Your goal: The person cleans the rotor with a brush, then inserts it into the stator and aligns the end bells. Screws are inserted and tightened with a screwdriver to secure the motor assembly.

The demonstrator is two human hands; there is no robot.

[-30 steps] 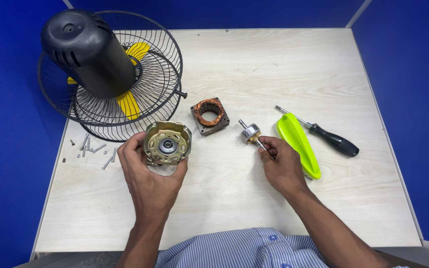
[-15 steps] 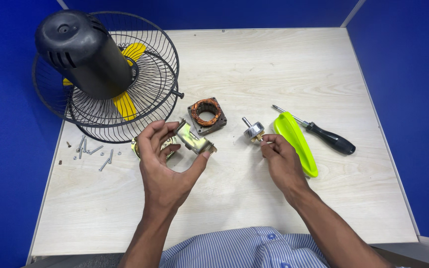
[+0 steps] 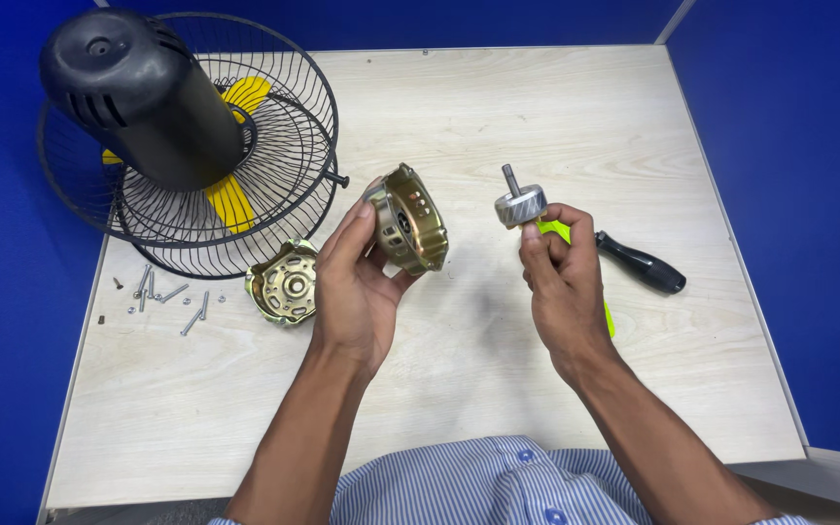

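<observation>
My left hand [image 3: 357, 282] holds a brass-coloured motor housing shell [image 3: 410, 219] tilted on edge above the table, its open side turned toward the right. My right hand [image 3: 564, 277] grips a grey rotor with a steel shaft [image 3: 519, 202], shaft end pointing up and away. The two parts are apart, about a hand's width between them. A second brass-coloured housing cover [image 3: 286, 283] lies flat on the wooden table [image 3: 498, 107], just left of my left hand.
A black fan motor casing [image 3: 138, 92] with wire guard [image 3: 284, 175] and yellow blades fills the far left. Several loose screws [image 3: 162, 297] lie in front of it. A black-handled screwdriver [image 3: 639, 262] and a lime-green tool [image 3: 561, 231] lie behind my right hand.
The housing has come apart: one cover now lies on the table and my left hand has lifted the other shell. My right hand raised the rotor off the table. The copper stator is out of sight.
</observation>
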